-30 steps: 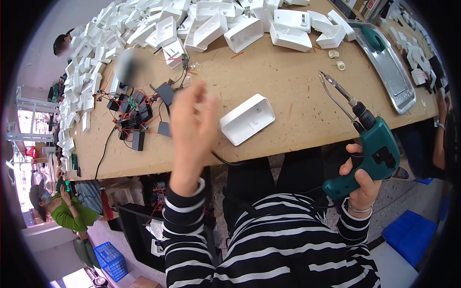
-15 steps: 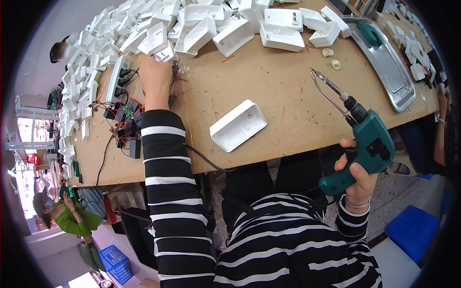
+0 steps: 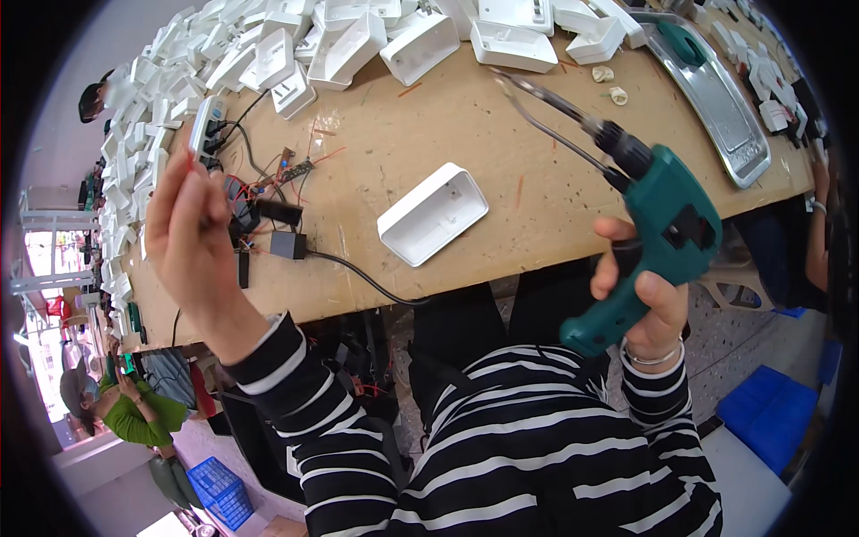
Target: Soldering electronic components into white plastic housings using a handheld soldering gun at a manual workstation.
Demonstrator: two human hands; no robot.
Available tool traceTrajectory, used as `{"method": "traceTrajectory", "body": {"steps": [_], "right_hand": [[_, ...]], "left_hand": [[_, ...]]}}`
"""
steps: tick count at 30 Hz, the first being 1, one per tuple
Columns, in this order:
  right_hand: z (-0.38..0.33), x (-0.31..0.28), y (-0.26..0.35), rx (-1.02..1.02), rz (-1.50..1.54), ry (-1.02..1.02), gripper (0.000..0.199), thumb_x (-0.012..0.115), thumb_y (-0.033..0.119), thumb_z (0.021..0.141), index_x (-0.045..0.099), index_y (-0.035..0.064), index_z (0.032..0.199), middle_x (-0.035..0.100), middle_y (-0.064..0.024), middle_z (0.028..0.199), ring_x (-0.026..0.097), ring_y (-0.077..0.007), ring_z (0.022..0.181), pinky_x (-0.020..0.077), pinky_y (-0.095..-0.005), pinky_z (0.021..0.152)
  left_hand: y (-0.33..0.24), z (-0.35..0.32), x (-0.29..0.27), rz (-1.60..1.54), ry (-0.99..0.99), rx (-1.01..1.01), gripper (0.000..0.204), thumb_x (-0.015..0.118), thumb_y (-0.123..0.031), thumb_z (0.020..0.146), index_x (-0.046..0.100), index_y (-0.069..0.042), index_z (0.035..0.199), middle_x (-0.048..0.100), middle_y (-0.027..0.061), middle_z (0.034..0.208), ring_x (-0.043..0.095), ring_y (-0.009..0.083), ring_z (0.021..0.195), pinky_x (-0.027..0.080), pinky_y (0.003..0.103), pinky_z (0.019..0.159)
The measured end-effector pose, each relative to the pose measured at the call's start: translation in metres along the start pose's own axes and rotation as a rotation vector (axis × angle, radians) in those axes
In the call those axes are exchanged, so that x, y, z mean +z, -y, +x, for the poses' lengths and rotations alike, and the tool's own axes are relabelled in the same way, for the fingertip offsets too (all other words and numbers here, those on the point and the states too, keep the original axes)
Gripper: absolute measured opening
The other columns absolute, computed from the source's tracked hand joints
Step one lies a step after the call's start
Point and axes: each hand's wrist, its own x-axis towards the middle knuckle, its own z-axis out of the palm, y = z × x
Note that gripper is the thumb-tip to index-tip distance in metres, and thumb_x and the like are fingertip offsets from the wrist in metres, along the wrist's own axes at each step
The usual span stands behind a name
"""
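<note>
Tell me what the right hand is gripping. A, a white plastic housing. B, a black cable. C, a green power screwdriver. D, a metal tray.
C: the right hand is wrapped around the handle of the green power screwdriver, while the white plastic housing lies untouched on the wooden table.

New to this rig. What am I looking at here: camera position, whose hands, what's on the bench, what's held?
There is no robot here. A person wears a wide fisheye camera on the head, looking down, so straight edges curve near the rim. The striped sleeves at the bottom are the wearer's own. The right hand grips a green pistol-shaped electric screwdriver. The left hand is raised above the wooden workbench, fingers together; whether it holds anything is unclear. On the bench lie a white rectangular plastic housing, a pile of similar white housings, small wired circuit parts and a metal tray.
</note>
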Motion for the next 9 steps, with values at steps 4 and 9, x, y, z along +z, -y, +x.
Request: {"method": "traceTrajectory", "body": {"steps": [4,9], "right_hand": [[0.021,0.029,-0.017,0.109,0.099,0.087,0.061,0.059,0.013,0.081,0.034,-0.0019,0.134,0.046,-0.0266,0.128,0.062,-0.0267,0.096,0.0539,-0.0288,0.071],[0.037,0.047,-0.027,0.213,0.048,0.076,0.063,0.060,0.013,0.080,0.033,-0.0012,0.135,0.044,-0.0233,0.131,0.060,-0.0288,0.104,0.0543,-0.0294,0.076]], "left_hand": [[0.001,-0.058,0.036,0.380,0.464,-0.044,0.013,0.058,0.007,0.073,0.063,0.002,0.083,0.056,0.0048,0.074,0.050,0.0108,0.063,0.037,0.023,0.056],[0.030,-0.112,0.071,0.357,0.393,-0.275,0.009,0.060,0.003,0.078,0.062,-0.002,0.086,0.059,0.0061,0.078,0.055,0.0155,0.071,0.041,0.025,0.062]]}}
